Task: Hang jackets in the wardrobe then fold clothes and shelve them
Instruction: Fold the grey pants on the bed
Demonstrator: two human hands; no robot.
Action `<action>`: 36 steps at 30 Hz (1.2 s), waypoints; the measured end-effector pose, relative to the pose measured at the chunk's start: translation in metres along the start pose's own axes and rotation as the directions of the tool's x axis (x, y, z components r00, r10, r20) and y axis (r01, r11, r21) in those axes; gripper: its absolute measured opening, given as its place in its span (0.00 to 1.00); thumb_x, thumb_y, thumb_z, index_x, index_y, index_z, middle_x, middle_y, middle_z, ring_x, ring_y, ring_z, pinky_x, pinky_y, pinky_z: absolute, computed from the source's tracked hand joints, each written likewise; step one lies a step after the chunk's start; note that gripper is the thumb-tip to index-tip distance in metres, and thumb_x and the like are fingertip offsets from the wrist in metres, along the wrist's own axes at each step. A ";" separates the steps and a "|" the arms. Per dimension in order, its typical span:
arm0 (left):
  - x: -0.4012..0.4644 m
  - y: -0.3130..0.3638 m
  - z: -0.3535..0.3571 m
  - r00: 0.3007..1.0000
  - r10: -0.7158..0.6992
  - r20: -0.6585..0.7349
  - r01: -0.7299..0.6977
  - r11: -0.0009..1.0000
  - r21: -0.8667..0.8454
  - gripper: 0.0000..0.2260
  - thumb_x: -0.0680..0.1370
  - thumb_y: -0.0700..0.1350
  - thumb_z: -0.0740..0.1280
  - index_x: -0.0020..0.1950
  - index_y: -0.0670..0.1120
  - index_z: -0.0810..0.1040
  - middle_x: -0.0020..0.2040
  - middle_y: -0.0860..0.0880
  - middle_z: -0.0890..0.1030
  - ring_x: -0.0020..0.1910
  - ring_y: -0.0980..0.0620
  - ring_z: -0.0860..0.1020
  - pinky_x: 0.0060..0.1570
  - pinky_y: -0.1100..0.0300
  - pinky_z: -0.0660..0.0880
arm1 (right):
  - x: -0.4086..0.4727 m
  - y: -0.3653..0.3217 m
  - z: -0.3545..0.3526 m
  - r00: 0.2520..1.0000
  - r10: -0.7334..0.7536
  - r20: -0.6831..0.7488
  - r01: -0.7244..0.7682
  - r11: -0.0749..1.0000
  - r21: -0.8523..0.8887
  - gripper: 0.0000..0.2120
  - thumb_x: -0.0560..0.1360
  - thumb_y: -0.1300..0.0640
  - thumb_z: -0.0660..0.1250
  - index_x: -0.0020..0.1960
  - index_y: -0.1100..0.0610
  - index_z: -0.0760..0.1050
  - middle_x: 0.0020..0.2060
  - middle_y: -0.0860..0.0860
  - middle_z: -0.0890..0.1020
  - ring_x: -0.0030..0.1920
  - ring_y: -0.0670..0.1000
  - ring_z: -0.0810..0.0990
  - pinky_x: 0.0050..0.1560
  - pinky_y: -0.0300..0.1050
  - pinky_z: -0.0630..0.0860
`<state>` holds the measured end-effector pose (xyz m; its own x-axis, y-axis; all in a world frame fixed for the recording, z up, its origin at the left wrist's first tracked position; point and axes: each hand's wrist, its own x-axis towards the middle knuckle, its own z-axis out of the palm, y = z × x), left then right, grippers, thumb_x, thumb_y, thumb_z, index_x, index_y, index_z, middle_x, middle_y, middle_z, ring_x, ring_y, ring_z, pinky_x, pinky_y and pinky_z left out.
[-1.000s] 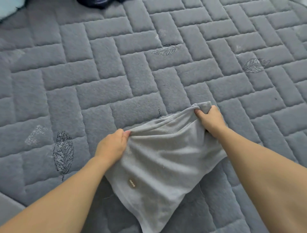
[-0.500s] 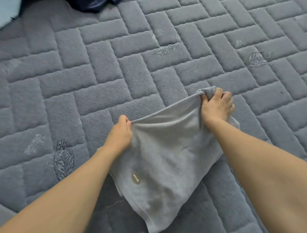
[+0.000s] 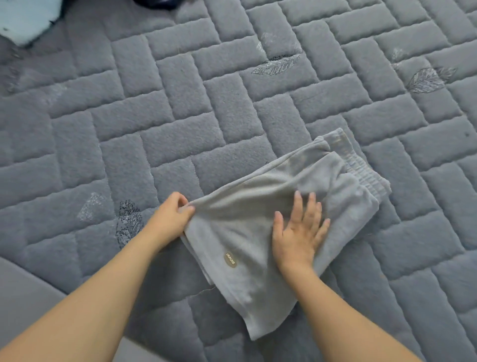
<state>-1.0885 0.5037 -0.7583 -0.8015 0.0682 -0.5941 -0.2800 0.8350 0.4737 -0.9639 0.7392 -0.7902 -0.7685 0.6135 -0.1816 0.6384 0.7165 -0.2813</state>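
Note:
A pair of light grey shorts [image 3: 240, 232] lies folded on the quilted grey bed cover [image 3: 180, 116], with an elastic waistband at the far right and a small brown oval label near the front. My left hand [image 3: 171, 217] pinches the fold's left corner between thumb and fingers. My right hand [image 3: 299, 232] lies flat on the middle of the cloth, fingers straight and spread.
A pale blue cloth [image 3: 25, 18] shows at the top left corner and a dark garment [image 3: 157, 3] at the top edge. The bed cover's front edge [image 3: 28, 305] runs along the lower left.
The lifted edge of the shorts came down onto the waistband side, leaving them folded. My right hand let go of its corner and now lies flat on the cloth. My left hand keeps its pinch.

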 end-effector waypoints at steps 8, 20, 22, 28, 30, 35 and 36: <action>-0.013 0.001 0.027 0.969 0.243 -0.039 -0.170 0.775 0.609 0.19 0.75 0.57 0.67 0.62 0.49 0.72 0.61 0.46 0.70 0.60 0.41 0.68 0.59 0.47 0.68 | -0.078 0.013 -0.010 0.462 0.830 0.312 -0.813 0.256 0.522 0.34 0.73 0.43 0.71 0.71 0.58 0.63 0.67 0.60 0.69 0.63 0.62 0.72 0.62 0.57 0.71; 0.021 0.015 0.003 0.997 -0.014 -0.070 0.022 0.992 0.125 0.06 0.80 0.48 0.60 0.52 0.46 0.70 0.55 0.42 0.77 0.55 0.39 0.74 0.51 0.49 0.70 | -0.125 -0.023 -0.010 0.362 0.488 0.794 -0.826 -0.227 0.516 0.14 0.73 0.62 0.73 0.57 0.63 0.76 0.48 0.58 0.85 0.48 0.58 0.84 0.50 0.56 0.82; 0.019 0.018 0.008 0.999 0.016 0.034 -0.020 0.989 0.146 0.09 0.77 0.52 0.64 0.51 0.48 0.69 0.49 0.47 0.78 0.49 0.43 0.76 0.44 0.51 0.71 | -0.123 -0.021 -0.012 0.342 0.477 0.810 -0.815 -0.279 0.508 0.14 0.71 0.62 0.74 0.55 0.62 0.77 0.45 0.57 0.85 0.45 0.57 0.85 0.43 0.52 0.82; 0.017 0.023 0.022 0.995 0.021 0.102 -0.057 0.928 0.368 0.07 0.78 0.44 0.60 0.49 0.41 0.73 0.53 0.40 0.79 0.47 0.41 0.73 0.44 0.54 0.67 | -0.125 -0.015 -0.012 0.319 0.311 0.895 -0.719 -0.536 0.443 0.22 0.73 0.59 0.73 0.64 0.62 0.73 0.57 0.56 0.82 0.52 0.53 0.82 0.44 0.47 0.77; 0.015 0.028 0.020 0.995 0.017 0.093 -0.050 0.931 0.362 0.06 0.78 0.43 0.58 0.49 0.41 0.72 0.53 0.39 0.78 0.49 0.40 0.74 0.45 0.54 0.67 | -0.128 -0.014 -0.009 0.344 0.289 0.893 -0.705 -0.548 0.450 0.22 0.75 0.58 0.72 0.65 0.63 0.71 0.59 0.56 0.80 0.56 0.54 0.81 0.52 0.48 0.77; 0.008 0.035 0.006 0.999 0.049 -0.013 -0.041 0.932 0.361 0.07 0.79 0.46 0.56 0.50 0.43 0.67 0.47 0.42 0.75 0.46 0.40 0.73 0.42 0.51 0.67 | -0.141 0.001 -0.012 0.350 0.426 0.834 -0.726 -0.440 0.529 0.18 0.76 0.58 0.71 0.63 0.60 0.72 0.50 0.56 0.83 0.46 0.54 0.84 0.42 0.49 0.79; 0.005 0.035 0.005 0.998 0.054 -0.019 -0.041 0.905 0.424 0.07 0.80 0.47 0.56 0.51 0.43 0.66 0.47 0.42 0.75 0.46 0.40 0.73 0.43 0.50 0.67 | -0.143 0.005 -0.013 0.358 0.438 0.825 -0.740 -0.406 0.536 0.17 0.76 0.58 0.72 0.63 0.59 0.72 0.49 0.56 0.83 0.44 0.54 0.84 0.41 0.49 0.80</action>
<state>-1.0998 0.5360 -0.7484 -0.8255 0.1031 -0.5549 0.0036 0.9841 0.1775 -0.8502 0.6589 -0.7530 -0.0306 0.2592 -0.9653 0.2867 -0.9229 -0.2569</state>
